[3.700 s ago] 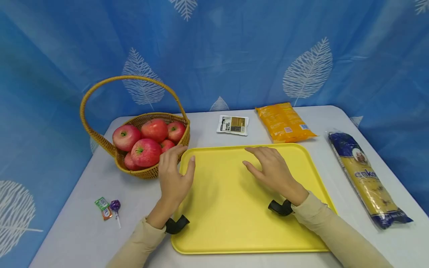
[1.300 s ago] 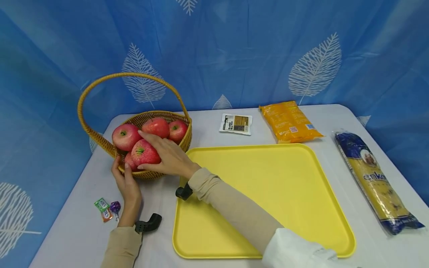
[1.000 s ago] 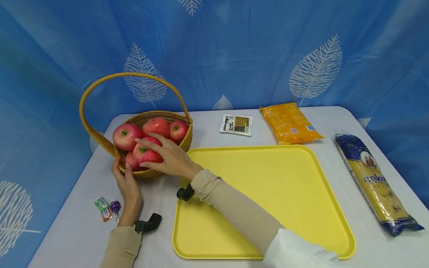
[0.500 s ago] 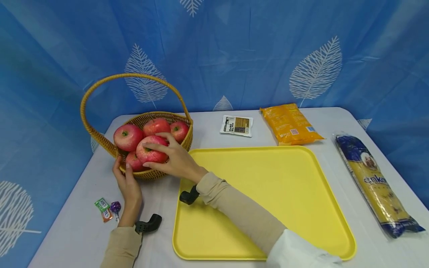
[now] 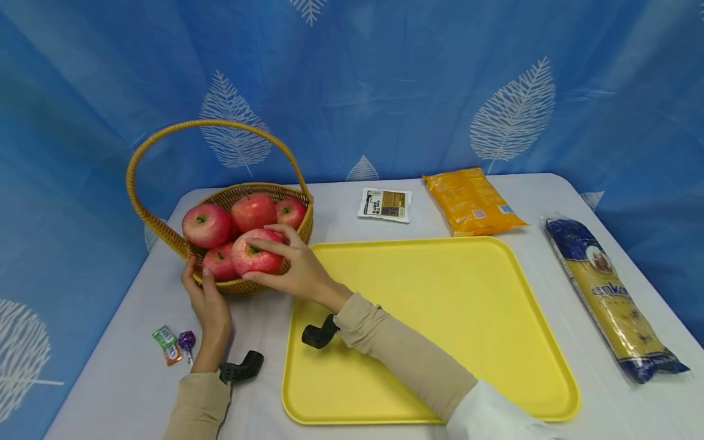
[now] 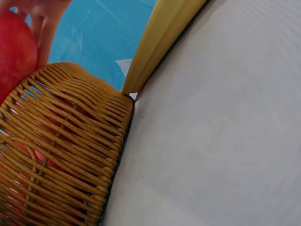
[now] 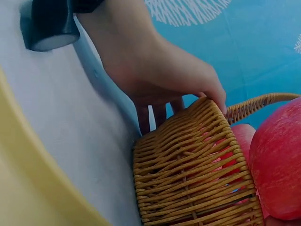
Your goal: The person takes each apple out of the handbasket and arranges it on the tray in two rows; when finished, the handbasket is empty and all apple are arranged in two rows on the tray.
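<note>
A wicker basket (image 5: pixel 250 286) with a tall hoop handle stands at the table's left and holds several red apples. My right hand (image 5: pixel 275 260) grips one red apple (image 5: pixel 247 260) and holds it just over the basket's near rim. The right wrist view shows this apple (image 7: pixel 277 165) above the weave of the basket (image 7: pixel 197 174). My left hand (image 5: pixel 203 287) holds the basket's front wall, thumb at the rim, as the right wrist view also shows the left hand (image 7: pixel 160 80). A yellow tray (image 5: pixel 440 293) lies right of the basket. The left wrist view shows the basket (image 6: pixel 61 146) and the tray's edge (image 6: pixel 160 37).
A green candy (image 5: pixel 164 337) and a purple lollipop (image 5: pixel 187 338) lie by my left forearm. Behind the tray are a small white packet (image 5: pixel 383 204) and an orange bag (image 5: pixel 467 200). A long pasta pack (image 5: pixel 605 287) lies along the right edge. A blue curtain hangs behind.
My right hand crossed from the tray to the basket, closed on an apple and lifted it toward the near rim. My left hand moved to the basket's front wall and stayed.
</note>
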